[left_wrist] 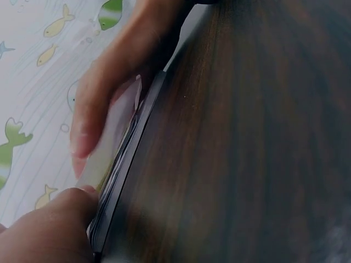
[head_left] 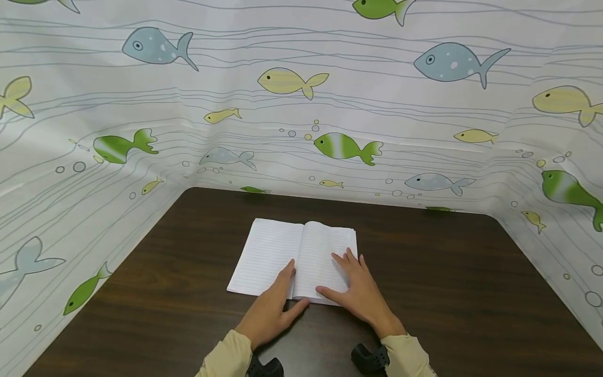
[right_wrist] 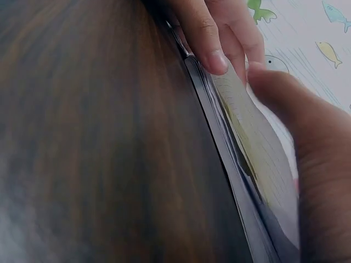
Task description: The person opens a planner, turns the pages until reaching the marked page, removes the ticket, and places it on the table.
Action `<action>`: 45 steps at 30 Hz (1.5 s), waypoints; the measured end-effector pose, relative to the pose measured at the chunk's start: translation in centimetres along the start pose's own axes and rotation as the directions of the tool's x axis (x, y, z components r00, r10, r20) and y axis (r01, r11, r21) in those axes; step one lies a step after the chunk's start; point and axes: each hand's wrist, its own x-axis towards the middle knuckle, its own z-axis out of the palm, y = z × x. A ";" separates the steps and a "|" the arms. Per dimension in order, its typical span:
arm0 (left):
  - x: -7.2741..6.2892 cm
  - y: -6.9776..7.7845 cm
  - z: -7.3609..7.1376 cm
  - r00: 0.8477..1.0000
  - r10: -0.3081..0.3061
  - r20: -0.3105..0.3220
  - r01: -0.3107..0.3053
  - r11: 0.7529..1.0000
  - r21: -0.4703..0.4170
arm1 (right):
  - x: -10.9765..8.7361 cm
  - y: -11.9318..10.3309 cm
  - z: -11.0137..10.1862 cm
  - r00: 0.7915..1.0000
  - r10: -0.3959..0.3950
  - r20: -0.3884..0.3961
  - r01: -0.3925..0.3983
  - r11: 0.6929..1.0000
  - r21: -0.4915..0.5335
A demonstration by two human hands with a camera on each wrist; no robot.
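Observation:
An open notebook [head_left: 271, 256] with lined pages lies flat on the dark wooden table in the head view. My left hand [head_left: 273, 309] rests along its middle fold, fingers straight, with the thumb by the lower page edge. Spread over the right page is my right hand [head_left: 360, 290], its fingers extended and its thumb pointing left. Seen edge-on in the right wrist view, the stacked pages [right_wrist: 258, 159] bulge above a dark cover. The left wrist view has the left thumb [left_wrist: 60, 219] close to the notebook's edge.
The dark wooden table [head_left: 447, 283] stretches around the notebook on all sides. A pale wall covering [head_left: 282, 47] printed with fish rises behind the table and along its left and right edges. Black bands [head_left: 369, 358] sit at both wrists, below pale yellow sleeves.

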 end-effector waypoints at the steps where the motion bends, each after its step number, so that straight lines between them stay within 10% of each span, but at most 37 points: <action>1: 0.0 0.0 0.0 1.000 0.003 -0.005 -0.003 1.000 -0.006 | 0.0 0.0 0.0 1.000 -0.012 0.018 0.012 1.000 -0.003; 9: 0.0 -0.2 0.1 0.998 0.031 -0.046 -0.032 0.999 -0.019 | -0.4 0.2 0.0 0.988 -0.138 0.065 0.140 0.990 -0.017; 16: 0.0 -0.3 0.1 0.999 0.007 -0.035 -0.008 1.000 -0.025 | -0.2 0.5 0.2 0.960 -0.268 -0.081 0.269 0.963 0.002; 21: 0.0 -0.3 0.2 0.996 0.019 -0.082 -0.021 1.000 -0.022 | -0.2 0.6 0.3 0.946 -0.212 -0.245 0.240 0.966 0.093; 25: 0.2 -0.3 0.2 0.988 -0.004 -0.154 -0.006 0.998 -0.061 | -0.1 0.6 0.3 0.968 -0.112 -0.223 0.137 0.985 0.100; 29: 0.6 -0.2 0.2 0.938 -0.015 -0.346 -0.003 0.999 -0.051 | -0.1 0.5 0.3 0.986 -0.029 -0.162 0.044 0.995 0.087; 34: 0.8 -0.8 -0.2 0.855 0.092 -0.511 0.050 0.965 0.257 | -0.1 0.4 0.2 0.992 0.004 -0.124 0.009 0.995 0.101; 37: 0.9 -1.1 -0.2 0.897 0.173 -0.408 -0.035 0.945 0.324 | -0.1 0.4 0.2 0.990 0.016 -0.137 0.000 0.993 0.117; 41: 0.5 -0.8 0.1 0.975 0.199 -0.097 -0.168 0.951 0.259 | -0.1 0.5 0.3 0.983 0.029 -0.182 -0.001 0.989 0.151; 45: 0.2 -0.4 0.3 0.980 0.179 0.083 -0.195 0.947 0.255 | -0.1 0.4 0.3 0.977 0.053 -0.204 -0.013 0.981 0.193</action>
